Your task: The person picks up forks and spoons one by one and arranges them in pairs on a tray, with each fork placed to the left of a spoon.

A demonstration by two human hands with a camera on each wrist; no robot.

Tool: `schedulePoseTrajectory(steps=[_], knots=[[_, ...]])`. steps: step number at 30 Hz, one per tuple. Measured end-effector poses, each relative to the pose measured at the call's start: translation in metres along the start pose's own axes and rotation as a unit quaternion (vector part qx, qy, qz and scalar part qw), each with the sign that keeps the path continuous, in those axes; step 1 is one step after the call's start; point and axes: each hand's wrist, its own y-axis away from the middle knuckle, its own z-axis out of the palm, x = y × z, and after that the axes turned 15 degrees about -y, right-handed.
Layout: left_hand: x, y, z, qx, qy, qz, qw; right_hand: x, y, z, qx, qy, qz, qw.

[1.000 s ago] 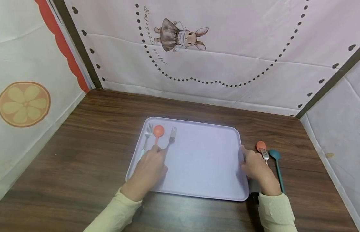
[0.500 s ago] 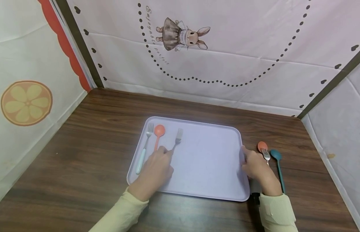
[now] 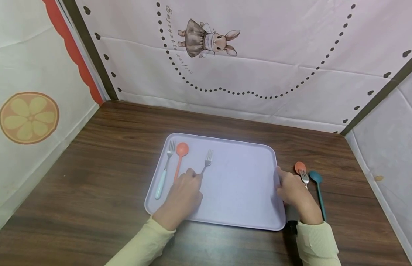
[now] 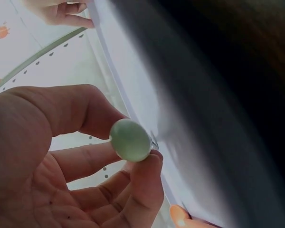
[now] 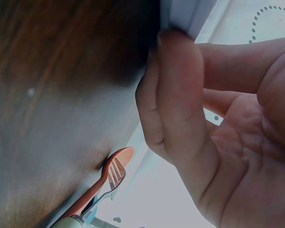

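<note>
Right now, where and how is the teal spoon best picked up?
I'd pinch the teal spoon across its long, slim handle, coming from above and its right. Bare table lies on that side; an orange spoon, a fork and the right hand crowd its left. The sleeve seems to hide the near end.

Here's my left hand [image 4: 71, 164], thumb and fingers pinching a pale green handle [image 4: 130, 140], its round end facing the camera, a glint of metal just past it. The tray [image 4: 137, 80] slants behind, an orange spoon [image 4: 179, 215] peeks in below, and up top my right hand [image 4: 57, 12] meets the tray's edge.
</note>
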Motion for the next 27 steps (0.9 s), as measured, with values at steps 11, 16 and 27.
schedulePoseTrajectory(steps=[11, 16, 27], knots=[[0.004, 0.003, 0.007, 0.043, -0.013, 0.017, 0.9988, -0.001, 0.000, -0.002, -0.006, -0.014, -0.003, 0.9999], [0.005, 0.003, 0.004, 0.037, -0.008, 0.018, 0.9991, -0.001, 0.000, -0.003, -0.007, -0.012, -0.005, 0.9999], [-0.030, 0.010, -0.011, 0.027, 0.017, 0.140, 0.9897, 0.000, 0.001, -0.002, -0.005, -0.009, 0.000, 0.9999]])
